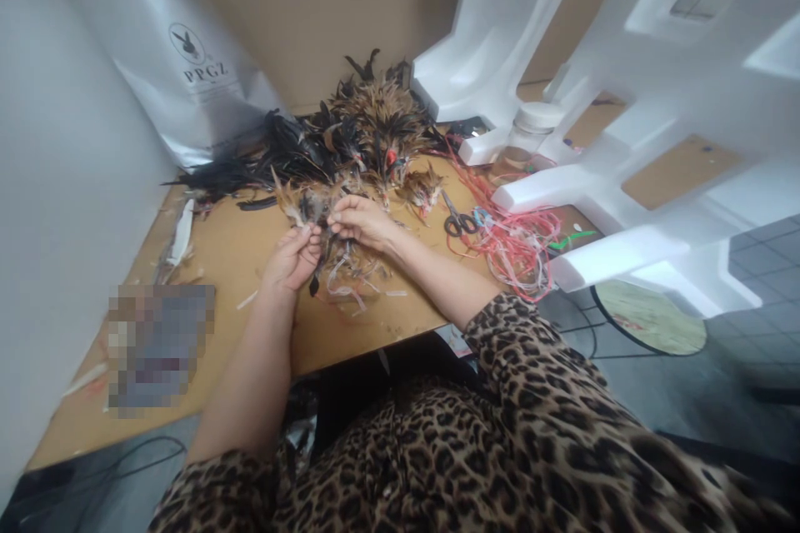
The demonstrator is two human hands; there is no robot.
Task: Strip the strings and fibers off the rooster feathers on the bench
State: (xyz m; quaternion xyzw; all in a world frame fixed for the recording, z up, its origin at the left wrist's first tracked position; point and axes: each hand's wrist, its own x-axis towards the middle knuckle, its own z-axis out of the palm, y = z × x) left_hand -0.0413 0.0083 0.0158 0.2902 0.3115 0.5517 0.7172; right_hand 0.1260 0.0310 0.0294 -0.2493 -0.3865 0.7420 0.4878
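Both hands meet over the wooden table, their fingertips nearly touching. My left hand (293,256) is closed in a pinch on a small bunch of feathers (311,206), grey and brown, that fans out above the fingers. From the right, my right hand (362,222) pinches at the same bunch; the exact spot it grips is too small to make out. Below the hands lie loose feather scraps and clear strips (347,275). Just behind them spreads a large heap of brown feathers (381,112) and long black feathers (293,150).
Black-handled scissors (461,223) lie right of the hands, beside tangled pink and clear cords (522,254). White foam pieces (600,258) overhang the table's right side, near a lidded jar (531,129). A silver bag (181,58) stands back left; a blurred-out flat object (162,346) lies front left.
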